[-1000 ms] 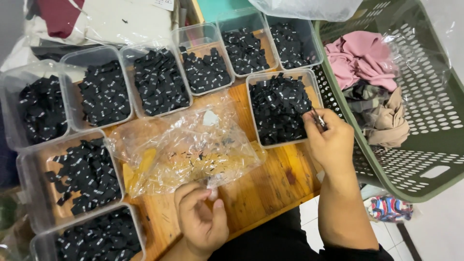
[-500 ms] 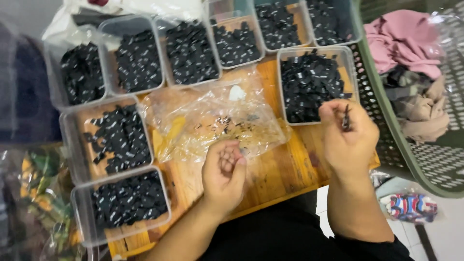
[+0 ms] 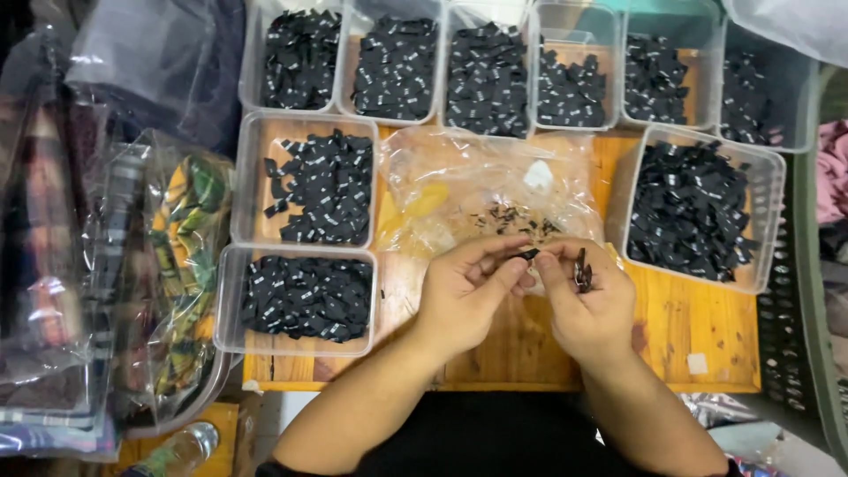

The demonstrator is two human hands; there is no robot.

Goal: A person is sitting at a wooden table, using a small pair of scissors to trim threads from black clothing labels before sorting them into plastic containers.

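My left hand (image 3: 464, 291) and my right hand (image 3: 587, 305) meet over the wooden table (image 3: 707, 331), pinching one small black fabric label (image 3: 528, 254) between their fingertips. My right hand also grips a small bunch of black labels (image 3: 581, 269) between thumb and fingers. Just beyond the hands lies a crumpled clear plastic bag (image 3: 486, 190) with a few loose black labels on it. Several clear plastic tubs of black labels surround the bag; the nearest are one at the right (image 3: 698, 208) and two at the left (image 3: 307, 181), (image 3: 300, 300).
A row of label tubs (image 3: 481, 66) lines the table's far edge. Clear bags of patterned cloth (image 3: 181, 265) are piled at the left. A green laundry basket (image 3: 795, 336) with clothes stands at the right. A bottle (image 3: 181, 450) lies at the bottom left.
My right hand left the right tub and came in to the left hand. Both hands now pinch one label together. The view has shifted left.
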